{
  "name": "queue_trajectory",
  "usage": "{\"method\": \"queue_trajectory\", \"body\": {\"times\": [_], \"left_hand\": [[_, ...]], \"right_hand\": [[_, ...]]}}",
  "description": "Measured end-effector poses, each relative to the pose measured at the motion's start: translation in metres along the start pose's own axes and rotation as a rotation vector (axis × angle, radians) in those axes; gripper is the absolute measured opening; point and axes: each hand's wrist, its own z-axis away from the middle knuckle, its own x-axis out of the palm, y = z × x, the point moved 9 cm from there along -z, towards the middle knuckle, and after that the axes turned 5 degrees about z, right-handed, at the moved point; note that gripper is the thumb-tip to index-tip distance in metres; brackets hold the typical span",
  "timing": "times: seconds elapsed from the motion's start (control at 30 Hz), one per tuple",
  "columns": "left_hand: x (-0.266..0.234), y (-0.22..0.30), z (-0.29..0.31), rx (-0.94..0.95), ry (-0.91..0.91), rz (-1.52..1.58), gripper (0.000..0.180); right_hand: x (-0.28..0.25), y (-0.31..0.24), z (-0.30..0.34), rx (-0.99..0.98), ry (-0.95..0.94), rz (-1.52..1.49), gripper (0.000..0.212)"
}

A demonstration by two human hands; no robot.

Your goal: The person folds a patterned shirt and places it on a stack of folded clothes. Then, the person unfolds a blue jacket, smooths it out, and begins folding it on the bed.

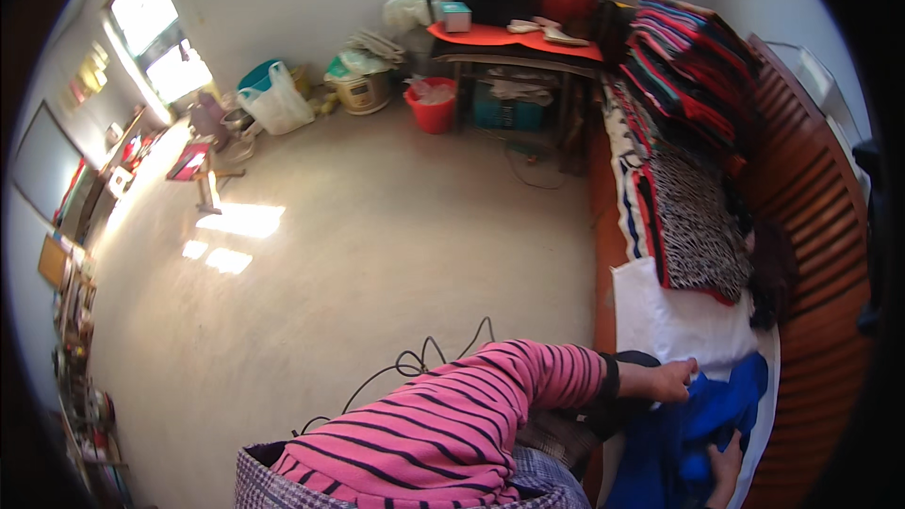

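Observation:
A bright blue cloth garment (693,429) lies crumpled on the wooden bench at the lower right, its exact kind unclear. My left hand (669,381) reaches across from the left in a pink and black striped sleeve (452,396) and pinches the garment's upper left edge. Lower down, my right hand (725,467) grips the garment's right side, fingers partly sunk in the folds. Under and beyond the blue cloth is a white cloth (674,316). Just past it lies a folded black-and-white patterned textile (698,221) with red edging.
A tall stack of folded clothes (688,61) stands on the bench's far end, beside a slatted wooden backrest (820,188). A black cable (401,365) loops over the floor to my left. At the back are a table (514,45), a red bucket (432,108) and a rice cooker (363,92).

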Motion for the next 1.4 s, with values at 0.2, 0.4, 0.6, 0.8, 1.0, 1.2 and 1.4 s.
{"method": "queue_trajectory", "body": {"times": [0.2, 0.4, 0.6, 0.8, 1.0, 1.2, 1.4], "left_hand": [[-0.021, 0.002, 0.001, 0.104, 0.159, -0.031, 0.034], [-0.033, 0.007, 0.006, 0.150, 0.119, -0.027, 0.033], [-0.023, 0.005, 0.005, 0.138, 0.020, -0.024, 0.032], [0.012, -0.002, 0.001, 0.141, -0.130, -0.155, 0.035], [0.071, -0.024, -0.014, 0.075, -0.263, -0.479, 0.027], [0.176, -0.043, -0.003, -0.104, -0.773, -0.577, 0.030], [0.298, -0.046, 0.068, -0.252, -1.082, -0.705, 0.065]], "right_hand": [[0.015, -0.049, -0.018, 0.006, -0.236, 0.194, 0.056], [0.048, -0.040, -0.044, 0.063, -0.322, 0.178, 0.047], [0.063, 0.009, -0.050, 0.091, -0.295, 0.111, 0.040], [-0.012, 0.137, -0.055, 0.115, 0.235, -0.153, 0.033], [-0.165, 0.344, 0.060, 0.396, 0.648, -0.184, 0.035], [-0.257, 0.420, 0.256, 0.537, 1.064, -0.698, 0.030], [-0.251, 0.390, 0.381, 0.654, 1.395, -0.943, 0.035]]}}
